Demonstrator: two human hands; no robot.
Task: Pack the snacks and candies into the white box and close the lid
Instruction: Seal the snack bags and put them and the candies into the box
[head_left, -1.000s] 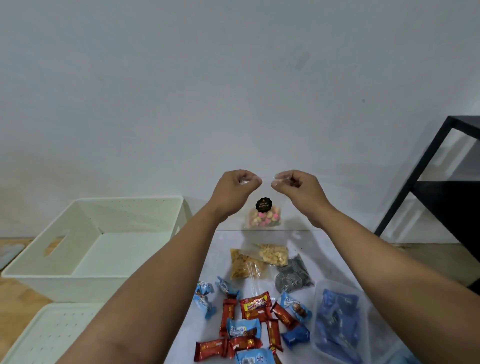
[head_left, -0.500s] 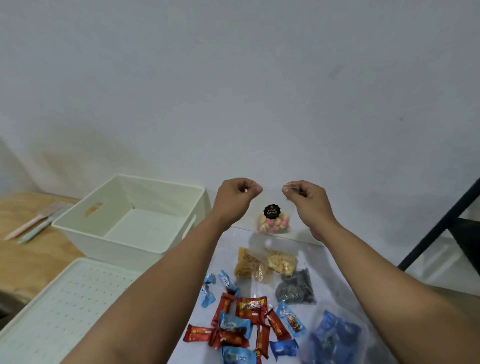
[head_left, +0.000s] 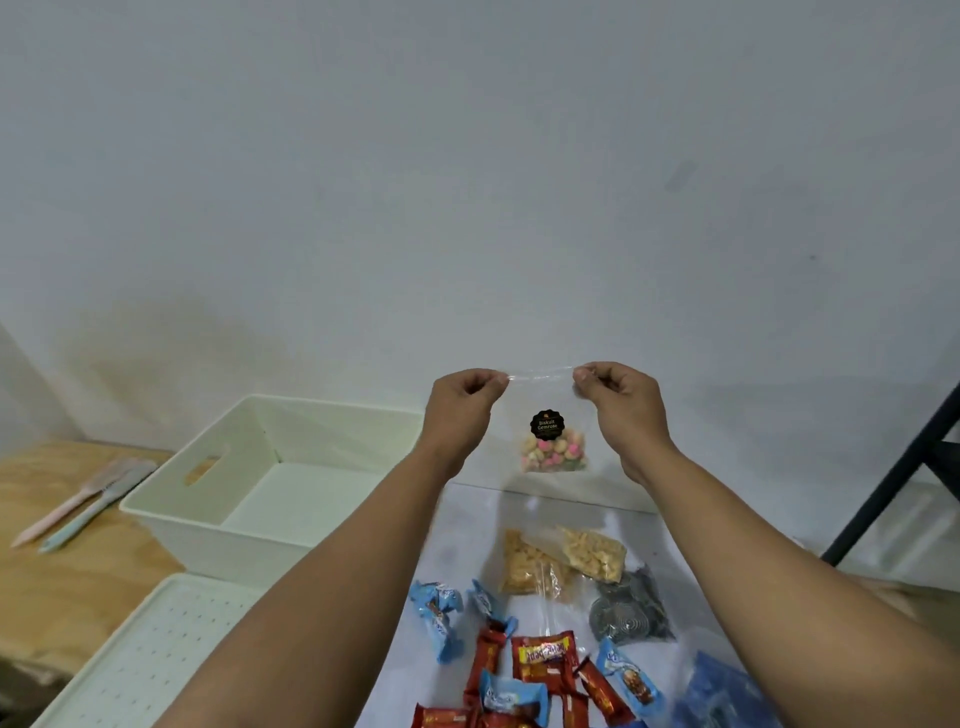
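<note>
Both hands were raised in front of the pale wall, holding a clear bag of pastel biscuits (head_left: 554, 452) by its top corners. The left hand (head_left: 462, 410) had its fingers pinched on the left corner and the right hand (head_left: 621, 408) had its fingers pinched on the right corner, with the top edge stretched taut between them. The bag hung above the far edge of the tabletop (head_left: 467, 525), to the right of the white box (head_left: 270, 499), which stood open. The box's lid (head_left: 150, 654) lay flat just near of it. Below the hands, red and blue wrapped candies (head_left: 519, 670) and two bags of yellow snacks (head_left: 561, 564) lay on the tabletop, right of the lid.
</note>
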